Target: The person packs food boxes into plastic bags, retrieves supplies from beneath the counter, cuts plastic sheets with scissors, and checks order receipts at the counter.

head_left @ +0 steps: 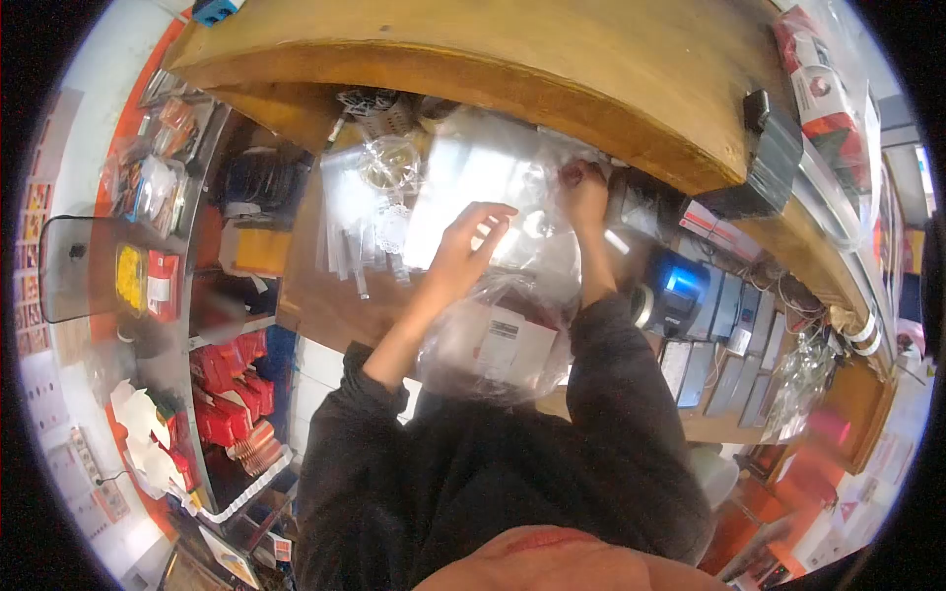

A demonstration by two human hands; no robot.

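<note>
Plastic bag [535,264] between both hands [471,244]

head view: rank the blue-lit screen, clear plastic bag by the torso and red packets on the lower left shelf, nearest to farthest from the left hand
From the left hand:
1. clear plastic bag, just toward the torso
2. blue-lit screen, to the right
3. red packets, off left on the lower shelf

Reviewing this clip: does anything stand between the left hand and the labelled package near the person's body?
Yes, apparently: the clear plastic bag seems to cover the labelled package, putting film between it and the left hand. Nothing else visible blocks it.
</note>
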